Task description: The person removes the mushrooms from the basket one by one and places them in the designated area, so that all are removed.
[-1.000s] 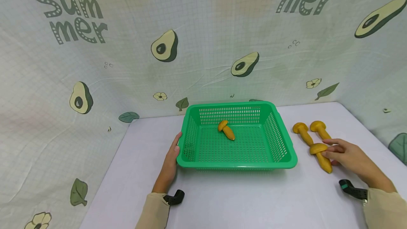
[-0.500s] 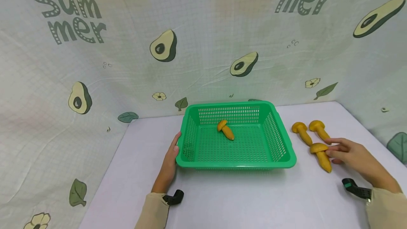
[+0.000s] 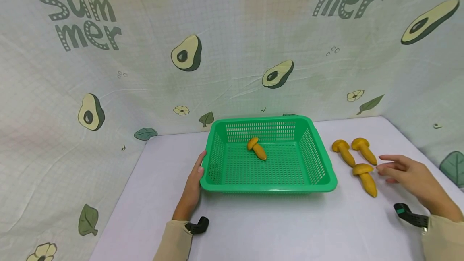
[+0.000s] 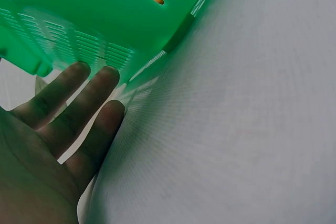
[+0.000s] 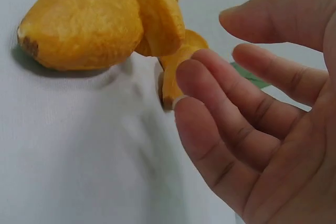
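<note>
A green plastic mesh basket (image 3: 268, 160) with slotted walls sits on the pale tabletop (image 3: 275, 228), and everything else is placed around it. The left hand (image 3: 193, 180) lies flat against the basket's left outer wall near the front corner, fingers (image 4: 79, 103) straight and resting along the slotted plastic, curled round nothing. Inside the basket, toward its back wall, lies one yellow-orange toy mushroom (image 3: 257, 149) on its side. To the right of the basket, apart from its rim, three more yellow-orange toy mushrooms lie on the tabletop: two side by side farther back — the one nearer the basket (image 3: 343, 152) and the outer one (image 3: 364, 150) — and a third (image 3: 366, 177) in front of them, cap toward the back. The right hand (image 3: 407, 172) hovers just to the right of this front mushroom, loosely open with fingers extended toward it and a small gap showing between fingertips and cap; it holds nothing. In the right wrist view the fingers (image 5: 226, 124) are relaxed and slightly bent, close to the mushrooms (image 5: 84, 35) without touching them. Behind the basket hangs a pale checked cloth backdrop (image 3: 232, 43) printed with avocados, leaves and the word "Summer". Both forearms wear beige sleeves (image 3: 174, 241), each with a small black wrist-mounted device (image 3: 197, 226).
</note>
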`<action>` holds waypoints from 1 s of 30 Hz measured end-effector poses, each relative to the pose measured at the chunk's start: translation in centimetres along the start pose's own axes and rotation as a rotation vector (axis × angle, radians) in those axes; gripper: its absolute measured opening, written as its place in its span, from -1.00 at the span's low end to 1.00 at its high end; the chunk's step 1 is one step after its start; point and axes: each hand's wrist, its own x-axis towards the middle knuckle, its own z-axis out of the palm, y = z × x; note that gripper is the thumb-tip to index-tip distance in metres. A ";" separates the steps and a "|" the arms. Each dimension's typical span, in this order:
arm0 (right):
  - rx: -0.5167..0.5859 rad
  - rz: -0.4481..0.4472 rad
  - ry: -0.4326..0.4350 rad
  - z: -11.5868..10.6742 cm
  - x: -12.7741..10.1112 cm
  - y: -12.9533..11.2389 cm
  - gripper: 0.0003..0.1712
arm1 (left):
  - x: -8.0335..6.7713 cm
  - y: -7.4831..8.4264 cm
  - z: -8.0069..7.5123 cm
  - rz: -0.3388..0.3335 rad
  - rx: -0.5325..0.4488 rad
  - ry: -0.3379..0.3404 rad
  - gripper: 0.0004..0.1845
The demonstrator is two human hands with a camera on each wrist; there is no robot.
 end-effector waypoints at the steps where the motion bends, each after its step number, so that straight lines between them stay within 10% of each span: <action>1: 0.008 -0.011 0.021 0.1 0.0 -0.1 -0.29 | 0.0 0.0 0.0 0.000 0.000 0.000 -0.44; 30: 0.185 -0.118 0.029 1.8 -0.1 -4.8 -0.49 | 0.0 0.6 0.2 -0.033 0.011 0.007 -0.46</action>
